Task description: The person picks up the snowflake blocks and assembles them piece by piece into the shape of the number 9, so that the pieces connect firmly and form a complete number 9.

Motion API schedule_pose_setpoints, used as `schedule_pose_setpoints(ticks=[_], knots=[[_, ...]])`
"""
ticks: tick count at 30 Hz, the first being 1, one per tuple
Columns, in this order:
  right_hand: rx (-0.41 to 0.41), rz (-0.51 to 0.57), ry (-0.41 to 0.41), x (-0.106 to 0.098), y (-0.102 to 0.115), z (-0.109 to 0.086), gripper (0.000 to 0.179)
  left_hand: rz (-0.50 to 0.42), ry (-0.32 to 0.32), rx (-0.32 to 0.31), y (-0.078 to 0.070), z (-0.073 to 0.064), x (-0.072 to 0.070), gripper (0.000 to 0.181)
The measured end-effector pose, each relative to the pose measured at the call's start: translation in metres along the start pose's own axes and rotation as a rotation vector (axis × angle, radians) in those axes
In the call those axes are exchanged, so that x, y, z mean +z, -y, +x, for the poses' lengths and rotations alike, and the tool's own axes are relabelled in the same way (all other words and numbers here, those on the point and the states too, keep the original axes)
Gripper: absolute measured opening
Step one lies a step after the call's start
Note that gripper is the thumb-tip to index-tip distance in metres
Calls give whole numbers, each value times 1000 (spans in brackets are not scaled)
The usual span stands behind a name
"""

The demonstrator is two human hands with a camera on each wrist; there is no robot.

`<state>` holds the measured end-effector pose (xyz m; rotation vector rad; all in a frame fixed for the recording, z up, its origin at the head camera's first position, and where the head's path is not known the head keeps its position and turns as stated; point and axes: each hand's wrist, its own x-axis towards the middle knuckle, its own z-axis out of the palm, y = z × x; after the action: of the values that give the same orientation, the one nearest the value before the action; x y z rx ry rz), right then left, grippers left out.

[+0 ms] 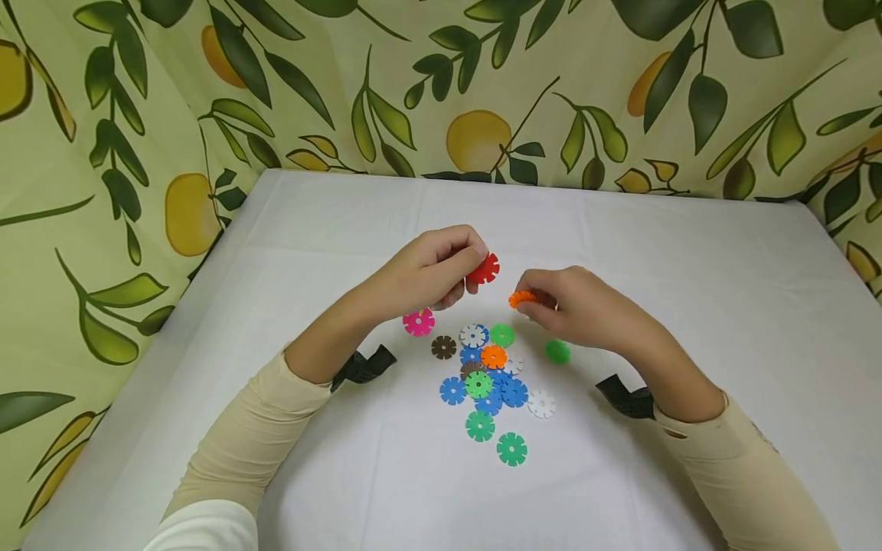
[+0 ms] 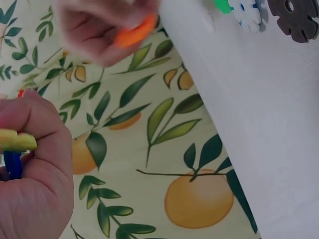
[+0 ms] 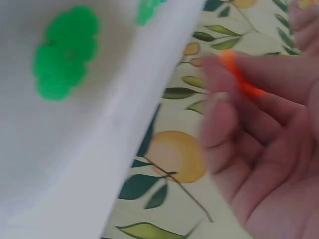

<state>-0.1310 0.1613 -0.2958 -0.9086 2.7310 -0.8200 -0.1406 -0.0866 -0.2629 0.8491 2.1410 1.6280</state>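
Observation:
My left hand (image 1: 434, 268) grips a red notched plastic disc (image 1: 485, 268) above the table. Yellow (image 2: 17, 141) and blue (image 2: 13, 165) notched pieces also show in that hand in the left wrist view; how they join is hidden by the fingers. To its right, my right hand (image 1: 582, 306) pinches an orange notched disc (image 1: 522, 299) between thumb and fingers. The orange and red discs are apart. Below the hands lies a loose pile of discs, among them an orange disc (image 1: 493, 357), a brown disc (image 1: 444, 347) and several blue discs (image 1: 514, 392).
A pink disc (image 1: 418, 322) shows just below the left hand. A green disc (image 1: 557, 352) lies under the right hand, and a white disc (image 1: 541, 404) at the pile's right. Two green discs, one the nearest (image 1: 511, 449), lie in front. White cloth covers the table (image 1: 331, 229); patterned fabric (image 1: 551, 92) hangs behind.

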Motion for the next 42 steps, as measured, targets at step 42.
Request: schedule_pose_setpoints(ticks=[42], knots=[[-410, -315, -593, 6, 50, -19, 21, -144, -90, 20, -9, -7, 30, 7]])
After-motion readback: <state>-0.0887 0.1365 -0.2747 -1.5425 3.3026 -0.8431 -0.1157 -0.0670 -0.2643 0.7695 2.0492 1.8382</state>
